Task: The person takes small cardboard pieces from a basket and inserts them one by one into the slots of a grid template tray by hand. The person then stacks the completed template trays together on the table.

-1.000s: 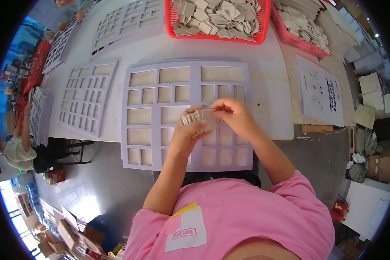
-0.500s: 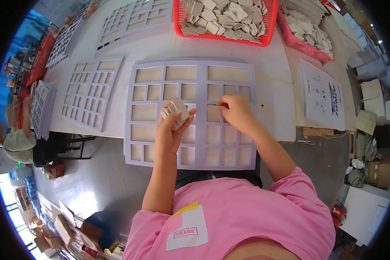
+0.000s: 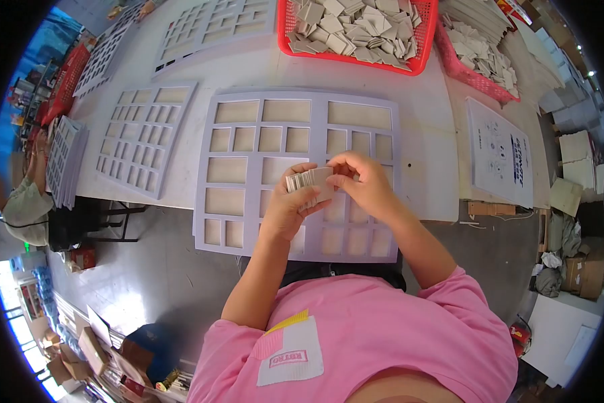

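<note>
My left hand (image 3: 283,213) is closed around a stack of small beige cardboard pieces (image 3: 302,181), their edges fanned toward the left. The fingers of my right hand (image 3: 367,185) pinch the outermost cardboard piece (image 3: 322,176) at the stack's right end; it still touches the others. Both hands are over a large lavender frame panel (image 3: 320,121), which lies flat at the table's front edge. Rectangular openings of several sizes divide it, and beige board shows inside them. The hands and forearms hide some of its middle and lower openings.
A red basket (image 3: 355,62) full of cardboard pieces stands at the back, with a pink basket (image 3: 480,86) beside it. More lavender panels (image 3: 147,134) lie to the left. A printed sheet (image 3: 500,151) is at right. Another person (image 3: 30,208) is at far left.
My right hand has left an opening in the panel's right half and now grips a piece at the stack. My left hand has brought the stack rightward to meet it.
</note>
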### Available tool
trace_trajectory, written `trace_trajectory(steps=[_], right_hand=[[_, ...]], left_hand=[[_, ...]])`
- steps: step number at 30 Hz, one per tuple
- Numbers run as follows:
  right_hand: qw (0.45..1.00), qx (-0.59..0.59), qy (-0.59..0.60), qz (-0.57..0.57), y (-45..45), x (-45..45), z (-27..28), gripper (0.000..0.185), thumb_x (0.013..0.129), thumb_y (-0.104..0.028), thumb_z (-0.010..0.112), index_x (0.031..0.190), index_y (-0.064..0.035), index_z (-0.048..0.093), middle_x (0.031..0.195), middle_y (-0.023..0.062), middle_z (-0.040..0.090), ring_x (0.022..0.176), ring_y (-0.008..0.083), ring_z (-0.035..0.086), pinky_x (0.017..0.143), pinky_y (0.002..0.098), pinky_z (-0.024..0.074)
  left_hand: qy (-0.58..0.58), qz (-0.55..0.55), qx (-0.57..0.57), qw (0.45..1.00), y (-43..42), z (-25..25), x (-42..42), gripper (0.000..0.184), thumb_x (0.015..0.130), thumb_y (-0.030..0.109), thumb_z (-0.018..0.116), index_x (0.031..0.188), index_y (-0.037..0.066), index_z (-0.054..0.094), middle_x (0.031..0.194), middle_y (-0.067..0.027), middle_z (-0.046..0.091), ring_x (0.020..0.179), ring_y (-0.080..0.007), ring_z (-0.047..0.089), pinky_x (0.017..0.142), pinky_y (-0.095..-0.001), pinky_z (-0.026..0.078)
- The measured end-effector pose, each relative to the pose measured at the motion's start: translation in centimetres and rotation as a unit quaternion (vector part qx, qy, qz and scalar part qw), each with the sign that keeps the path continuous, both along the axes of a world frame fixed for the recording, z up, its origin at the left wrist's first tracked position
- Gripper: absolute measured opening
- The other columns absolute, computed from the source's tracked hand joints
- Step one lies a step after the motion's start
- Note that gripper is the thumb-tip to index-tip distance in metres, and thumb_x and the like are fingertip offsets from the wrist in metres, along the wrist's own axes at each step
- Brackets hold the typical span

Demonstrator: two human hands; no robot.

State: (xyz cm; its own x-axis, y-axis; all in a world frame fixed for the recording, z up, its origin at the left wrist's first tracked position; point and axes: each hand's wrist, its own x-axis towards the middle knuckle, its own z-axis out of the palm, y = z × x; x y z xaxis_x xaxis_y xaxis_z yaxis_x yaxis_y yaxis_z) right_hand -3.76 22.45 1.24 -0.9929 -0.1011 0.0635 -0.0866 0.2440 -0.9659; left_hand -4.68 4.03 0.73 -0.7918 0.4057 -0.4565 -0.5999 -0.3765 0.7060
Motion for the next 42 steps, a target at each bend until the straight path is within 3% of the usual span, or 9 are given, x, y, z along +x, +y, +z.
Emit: trace_trajectory(steps=[3,6,12,15,18,24,27,30,42], right_hand=[[0.988,-0.101,-0.099,-0.066,0.3,0.5,-0.4,0.009,0.085,-0.004,0.066,0.092,-0.0006,0.061,0.074,0.0024,0.060,0.067,0.0086,0.055,0.060,0.0252,0.0449],[0.986,-0.081,-0.133,-0.058,1.2,0.7,-0.5,0.005,0.088,-0.001,0.064,0.092,-0.0006,0.061,0.080,-0.0012,0.061,0.068,0.0072,0.055,0.061,0.0210,0.0434],[0.991,0.090,-0.101,-0.017,1.2,2.5,-1.1,0.009,0.085,-0.002,0.063,0.094,-0.0013,0.062,0.080,0.0074,0.067,0.070,0.0149,0.060,0.065,0.0301,0.0481],[0.986,0.121,-0.114,-0.002,0.8,3.2,-0.9,0.012,0.084,0.003,0.063,0.095,-0.0005,0.063,0.082,0.0071,0.067,0.074,0.0117,0.061,0.066,0.0277,0.0476],[0.990,0.123,-0.066,-0.008,0.5,3.8,-1.8,0.010,0.083,0.001,0.065,0.093,-0.0007,0.064,0.082,0.0077,0.065,0.070,0.0163,0.060,0.066,0.0296,0.0477],[0.937,0.329,0.114,0.000,-0.4,5.0,-2.3,0.008,0.081,0.001,0.067,0.089,-0.0009,0.066,0.088,0.0105,0.059,0.068,0.0256,0.057,0.064,0.0318,0.0473],[0.975,0.188,0.102,-0.056,-0.3,4.8,-2.3,0.008,0.084,0.000,0.066,0.092,-0.0020,0.066,0.089,0.0074,0.060,0.071,0.0196,0.058,0.064,0.0292,0.0476],[0.987,-0.112,-0.103,-0.043,0.1,5.0,-1.7,0.010,0.087,-0.001,0.065,0.096,-0.0018,0.066,0.089,0.0035,0.061,0.074,0.0126,0.058,0.066,0.0256,0.0479],[0.977,0.001,-0.181,-0.114,3.8,6.5,-1.0,0.010,0.086,0.004,0.061,0.096,0.0018,0.063,0.079,0.0037,0.063,0.066,0.0086,0.058,0.059,0.0229,0.0465]], left_hand=[[0.005,0.027,-0.010,1.000,-0.5,-0.4,0.2,0.050,0.078,0.009,0.066,0.125,0.006,0.046,0.111,-0.0105,0.058,0.101,-0.0252,0.064,0.084,-0.0365,0.058],[0.007,0.072,0.016,0.997,-2.0,-0.6,-0.4,0.047,0.080,0.007,0.065,0.123,0.006,0.046,0.110,-0.0112,0.058,0.101,-0.0278,0.066,0.083,-0.0355,0.058],[0.031,0.150,0.021,0.988,-4.1,0.5,-0.9,0.043,0.082,0.005,0.063,0.122,0.006,0.048,0.108,-0.0134,0.061,0.103,-0.0296,0.066,0.081,-0.0338,0.060],[0.038,0.157,0.033,0.986,-4.3,0.2,-0.9,0.043,0.082,0.005,0.063,0.122,0.006,0.048,0.108,-0.0134,0.061,0.102,-0.0294,0.066,0.081,-0.0342,0.060],[0.044,0.144,0.030,0.988,-4.3,0.0,-0.9,0.044,0.082,0.006,0.063,0.123,0.006,0.047,0.109,-0.0136,0.061,0.101,-0.0285,0.066,0.081,-0.0345,0.060],[0.041,0.085,0.015,0.995,-3.1,-0.9,0.3,0.049,0.080,0.008,0.063,0.127,0.007,0.048,0.111,-0.0117,0.059,0.101,-0.0277,0.066,0.080,-0.0363,0.059],[0.023,0.014,-0.005,1.000,-1.8,-1.1,1.9,0.056,0.078,0.010,0.066,0.130,0.008,0.046,0.112,-0.0102,0.059,0.100,-0.0244,0.064,0.081,-0.0362,0.058],[0.001,-0.051,-0.004,0.999,-0.3,-1.1,3.4,0.058,0.077,0.011,0.068,0.130,0.008,0.045,0.112,-0.0102,0.059,0.098,-0.0213,0.063,0.081,-0.0357,0.057],[0.038,0.053,0.006,0.998,-1.2,0.0,1.7,0.049,0.083,0.007,0.058,0.130,0.005,0.046,0.114,-0.0156,0.059,0.105,-0.0292,0.064,0.086,-0.0364,0.058]])
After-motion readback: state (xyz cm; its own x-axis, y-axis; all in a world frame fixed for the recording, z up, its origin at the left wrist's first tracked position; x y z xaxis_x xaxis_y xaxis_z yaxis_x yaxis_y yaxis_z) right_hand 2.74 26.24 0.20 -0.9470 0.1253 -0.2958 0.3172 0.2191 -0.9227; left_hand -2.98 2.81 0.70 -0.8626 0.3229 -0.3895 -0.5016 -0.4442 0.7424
